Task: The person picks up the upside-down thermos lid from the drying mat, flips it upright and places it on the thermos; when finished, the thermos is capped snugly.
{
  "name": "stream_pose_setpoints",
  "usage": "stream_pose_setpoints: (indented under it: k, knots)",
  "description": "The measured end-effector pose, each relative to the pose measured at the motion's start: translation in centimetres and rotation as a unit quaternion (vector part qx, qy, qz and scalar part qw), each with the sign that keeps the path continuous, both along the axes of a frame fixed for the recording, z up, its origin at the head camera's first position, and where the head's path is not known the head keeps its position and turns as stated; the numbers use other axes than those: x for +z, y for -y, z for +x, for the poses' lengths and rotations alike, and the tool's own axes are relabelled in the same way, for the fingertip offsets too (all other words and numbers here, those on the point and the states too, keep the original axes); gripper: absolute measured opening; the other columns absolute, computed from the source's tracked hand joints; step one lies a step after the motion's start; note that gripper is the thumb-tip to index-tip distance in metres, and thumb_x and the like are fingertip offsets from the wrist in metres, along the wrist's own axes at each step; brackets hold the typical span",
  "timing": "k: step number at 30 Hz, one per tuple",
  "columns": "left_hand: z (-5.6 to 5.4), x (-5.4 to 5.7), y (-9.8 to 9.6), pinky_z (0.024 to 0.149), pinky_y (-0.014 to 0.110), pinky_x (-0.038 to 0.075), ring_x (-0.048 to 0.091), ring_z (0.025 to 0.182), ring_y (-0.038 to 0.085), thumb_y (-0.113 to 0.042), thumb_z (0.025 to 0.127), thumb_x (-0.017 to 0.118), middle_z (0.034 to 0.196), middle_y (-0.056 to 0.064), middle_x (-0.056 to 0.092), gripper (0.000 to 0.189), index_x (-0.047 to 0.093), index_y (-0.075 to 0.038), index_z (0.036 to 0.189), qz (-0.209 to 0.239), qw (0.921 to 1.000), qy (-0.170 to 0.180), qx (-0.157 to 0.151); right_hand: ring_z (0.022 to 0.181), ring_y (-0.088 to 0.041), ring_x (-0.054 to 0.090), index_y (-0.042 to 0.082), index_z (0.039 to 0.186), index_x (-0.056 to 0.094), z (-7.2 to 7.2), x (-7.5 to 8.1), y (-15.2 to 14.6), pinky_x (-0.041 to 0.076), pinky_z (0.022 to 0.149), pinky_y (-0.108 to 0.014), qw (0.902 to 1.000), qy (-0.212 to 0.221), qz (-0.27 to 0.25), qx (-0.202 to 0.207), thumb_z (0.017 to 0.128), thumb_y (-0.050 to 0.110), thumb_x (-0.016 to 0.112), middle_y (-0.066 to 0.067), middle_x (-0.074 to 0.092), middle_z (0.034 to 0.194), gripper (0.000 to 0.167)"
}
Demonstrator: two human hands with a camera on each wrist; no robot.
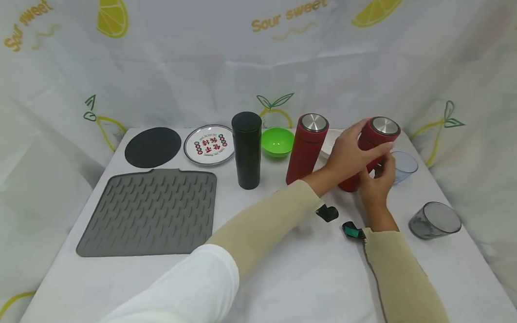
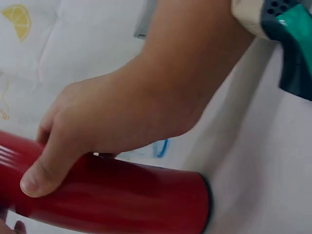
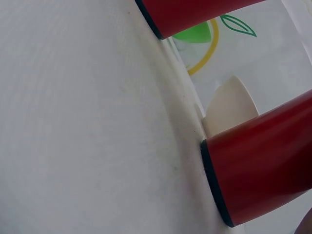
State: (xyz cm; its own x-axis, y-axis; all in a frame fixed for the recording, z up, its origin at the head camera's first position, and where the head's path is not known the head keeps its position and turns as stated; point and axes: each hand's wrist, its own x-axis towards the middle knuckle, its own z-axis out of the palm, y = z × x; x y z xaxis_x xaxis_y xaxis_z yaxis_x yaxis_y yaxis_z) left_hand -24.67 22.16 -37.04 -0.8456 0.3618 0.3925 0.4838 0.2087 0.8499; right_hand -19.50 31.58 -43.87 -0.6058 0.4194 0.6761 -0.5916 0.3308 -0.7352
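A red thermos (image 1: 349, 183) with a silver lid (image 1: 384, 125) stands at the right back of the table. My left hand (image 1: 345, 154) reaches across and grips its upper body, thumb along the near side. From the right, my right hand (image 1: 377, 183) holds the same thermos a little lower, thumb on the near side and fingers at its right. The left wrist view has the left hand (image 2: 112, 114) curled over the thermos (image 2: 141, 195), its dark base at the tabletop. Only a sliver of the right hand (image 3: 305, 225) shows in its own wrist view.
Left of the hands stand a second red thermos (image 1: 305, 149), a green bowl (image 1: 278, 142), a black tumbler (image 1: 246, 153), a printed plate (image 1: 208, 145), a black round mat (image 1: 153, 147) and a grey ridged mat (image 1: 150, 214). A white bowl (image 1: 328, 142) is behind; clear blue (image 1: 404, 166) and grey (image 1: 434, 221) glasses sit right.
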Motion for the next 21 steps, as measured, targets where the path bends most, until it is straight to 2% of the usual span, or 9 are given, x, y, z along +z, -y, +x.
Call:
stream_pose_setpoints:
  k: [2,5,7,11,14,15,17,21]
  knots:
    - [-0.4,0.7,-0.5,0.080,0.013,0.045,0.050,0.098,-0.008,-0.042,0.080,0.079,0.112,-0.019,0.055,0.067,0.048,-0.025,0.137,-0.010,0.9985,0.052,-0.015,0.100,-0.014,0.049,0.000,0.131,0.053,0.0,-0.1,0.1,0.041,0.081,-0.025,1.0000,0.003,0.008,0.002,0.083,0.002,0.070,0.007,0.051,0.112,0.052]
    - [-0.8,1.6,-1.0,0.074,0.013,0.046,0.051,0.094,-0.007,-0.044,0.075,0.083,0.110,-0.019,0.055,0.072,0.047,-0.025,0.135,-0.035,0.9956,0.086,-0.009,0.102,-0.015,0.049,0.003,0.133,0.053,0.0,-0.2,0.0,0.041,0.083,-0.025,0.9999,0.008,0.011,0.007,0.084,0.010,0.074,0.007,0.052,0.114,0.054]
    - [-0.9,1.9,-0.9,0.076,0.012,0.045,0.049,0.097,-0.008,-0.046,0.074,0.083,0.115,-0.020,0.052,0.077,0.046,-0.027,0.138,-0.051,0.9957,0.077,0.010,0.106,-0.017,0.050,0.004,0.135,0.051,0.1,-0.2,-0.1,0.042,0.089,-0.025,0.9997,0.014,0.020,0.005,0.085,0.016,0.075,0.007,0.052,0.117,0.057]
    - [-0.4,1.4,0.1,0.085,0.010,0.041,0.043,0.109,-0.010,-0.047,0.077,0.080,0.125,-0.019,0.048,0.074,0.048,-0.023,0.139,-0.043,0.9980,0.001,0.046,0.109,-0.017,0.051,0.003,0.137,0.050,0.1,-0.1,-0.2,0.043,0.093,-0.025,0.9994,0.019,0.028,-0.002,0.085,0.020,0.076,0.006,0.052,0.120,0.061]
    - [0.0,0.9,0.7,0.092,0.010,0.037,0.042,0.115,-0.009,-0.041,0.083,0.077,0.129,-0.011,0.053,0.064,0.053,-0.018,0.137,-0.018,0.9971,-0.057,0.048,0.110,-0.020,0.051,0.002,0.136,0.050,0.0,-0.2,-0.3,0.043,0.093,-0.026,0.9998,0.008,0.020,0.002,0.084,0.024,0.078,0.003,0.052,0.121,0.063]
    - [0.1,0.8,0.8,0.093,0.010,0.036,0.042,0.117,-0.009,-0.040,0.085,0.076,0.130,-0.010,0.054,0.060,0.054,-0.017,0.137,-0.013,0.9967,-0.067,0.045,0.111,-0.020,0.051,0.002,0.136,0.051,0.0,-0.2,-0.3,0.043,0.093,-0.026,0.9999,0.005,0.015,0.004,0.083,0.025,0.079,0.003,0.053,0.120,0.064]
    - [0.2,0.7,1.0,0.095,0.010,0.035,0.042,0.118,-0.009,-0.039,0.086,0.074,0.132,-0.010,0.055,0.059,0.054,-0.018,0.138,-0.008,0.9972,-0.064,0.038,0.110,-0.021,0.051,0.001,0.135,0.051,-0.2,-0.3,-0.3,0.043,0.092,-0.026,0.9999,-0.002,0.010,0.007,0.082,0.025,0.080,0.002,0.053,0.120,0.064]
    - [0.1,1.4,0.6,0.088,0.012,0.041,0.045,0.112,-0.010,-0.041,0.081,0.078,0.128,-0.016,0.054,0.071,0.048,-0.023,0.142,-0.016,0.9997,0.006,0.015,0.103,-0.016,0.050,0.002,0.133,0.052,-0.3,-0.5,-0.3,0.042,0.084,-0.024,0.9999,-0.002,0.009,0.011,0.083,0.017,0.078,0.005,0.052,0.115,0.057]
